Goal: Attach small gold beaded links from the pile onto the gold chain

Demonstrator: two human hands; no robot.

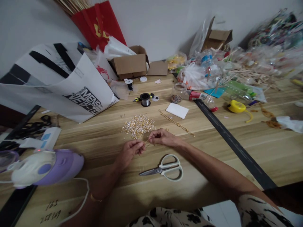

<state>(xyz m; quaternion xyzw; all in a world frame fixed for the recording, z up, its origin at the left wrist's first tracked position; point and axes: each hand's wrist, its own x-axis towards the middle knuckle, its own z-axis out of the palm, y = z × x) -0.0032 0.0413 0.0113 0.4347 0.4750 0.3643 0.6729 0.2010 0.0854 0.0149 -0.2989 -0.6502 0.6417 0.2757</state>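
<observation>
My left hand (132, 150) is closed in a pinch, just left of my right hand (162, 137), which pinches too. Between the fingertips runs a thin gold strand (147, 143), small and blurred; whether it is wire or chain I cannot make out. Beyond the hands lies a heap of small gold and silver beads or findings (138, 125). A gold chain with bead-like knots (176, 122) stretches across the table behind my right hand. Nearer to me, scissors with white handles (163, 168) lie with the blades pointing left.
A spool of wire (145, 99), a white card (177, 110) and a jar (178, 92) stand farther back. At left are a purple and white device (52, 167), its cord and a white bag (63, 91). A yellow tape measure (236, 106) and plastic clutter are at right.
</observation>
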